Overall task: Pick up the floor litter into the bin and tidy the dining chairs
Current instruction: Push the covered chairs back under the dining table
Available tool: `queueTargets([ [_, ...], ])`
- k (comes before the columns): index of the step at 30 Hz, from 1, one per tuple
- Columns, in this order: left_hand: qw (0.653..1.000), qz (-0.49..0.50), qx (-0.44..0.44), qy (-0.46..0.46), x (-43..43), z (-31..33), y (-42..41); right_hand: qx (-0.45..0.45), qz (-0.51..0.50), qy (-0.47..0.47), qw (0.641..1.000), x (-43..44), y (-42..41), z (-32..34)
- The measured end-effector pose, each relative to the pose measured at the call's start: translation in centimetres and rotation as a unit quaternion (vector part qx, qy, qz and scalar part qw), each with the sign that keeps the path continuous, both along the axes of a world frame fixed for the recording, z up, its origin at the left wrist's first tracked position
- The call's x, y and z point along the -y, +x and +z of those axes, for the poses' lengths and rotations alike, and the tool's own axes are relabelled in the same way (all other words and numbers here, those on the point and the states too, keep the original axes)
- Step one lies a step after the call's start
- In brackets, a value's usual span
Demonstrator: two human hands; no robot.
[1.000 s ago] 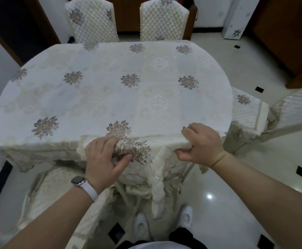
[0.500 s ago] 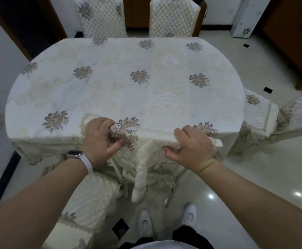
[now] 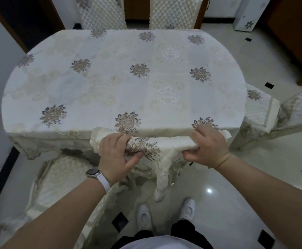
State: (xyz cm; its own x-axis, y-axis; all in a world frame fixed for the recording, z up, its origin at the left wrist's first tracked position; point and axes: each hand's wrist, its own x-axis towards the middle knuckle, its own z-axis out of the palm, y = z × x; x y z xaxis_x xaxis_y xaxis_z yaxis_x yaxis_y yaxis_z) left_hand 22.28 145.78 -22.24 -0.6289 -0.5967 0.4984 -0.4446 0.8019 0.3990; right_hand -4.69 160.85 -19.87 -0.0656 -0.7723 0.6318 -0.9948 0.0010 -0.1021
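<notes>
A dining chair in a cream cover with flower embroidery stands against the near edge of the table [image 3: 121,87]; only its back top [image 3: 170,143] and hanging ties show. My left hand [image 3: 115,155] and my right hand [image 3: 207,146] both grip that top edge, one at each end, with the fabric bunched under the fingers. A second covered chair [image 3: 62,180] is at the lower left, partly under the table. A third covered chair [image 3: 261,112] stands at the table's right end. No litter or bin is in view.
Two quilted chair backs [image 3: 101,11] [image 3: 175,11] stand at the table's far side. A white floral appliance [image 3: 245,15] and wooden furniture [image 3: 299,33] are at the far right. My white shoes [image 3: 164,212] stand on glossy floor tiles right behind the held chair.
Both hands have kept their grip on the chair's top edge. The cover fabric between them is now stretched straighter, and the view has pulled back a little from the table.
</notes>
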Motion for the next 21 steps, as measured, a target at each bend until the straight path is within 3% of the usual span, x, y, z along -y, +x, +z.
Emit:
queueTargets([
  [21, 0.997, -0.019, 0.068, 0.017, 2.3, -3.2, -1.3, 0.022, 0.019, 0.101, 0.994, 1.6, -2.1, -4.8],
])
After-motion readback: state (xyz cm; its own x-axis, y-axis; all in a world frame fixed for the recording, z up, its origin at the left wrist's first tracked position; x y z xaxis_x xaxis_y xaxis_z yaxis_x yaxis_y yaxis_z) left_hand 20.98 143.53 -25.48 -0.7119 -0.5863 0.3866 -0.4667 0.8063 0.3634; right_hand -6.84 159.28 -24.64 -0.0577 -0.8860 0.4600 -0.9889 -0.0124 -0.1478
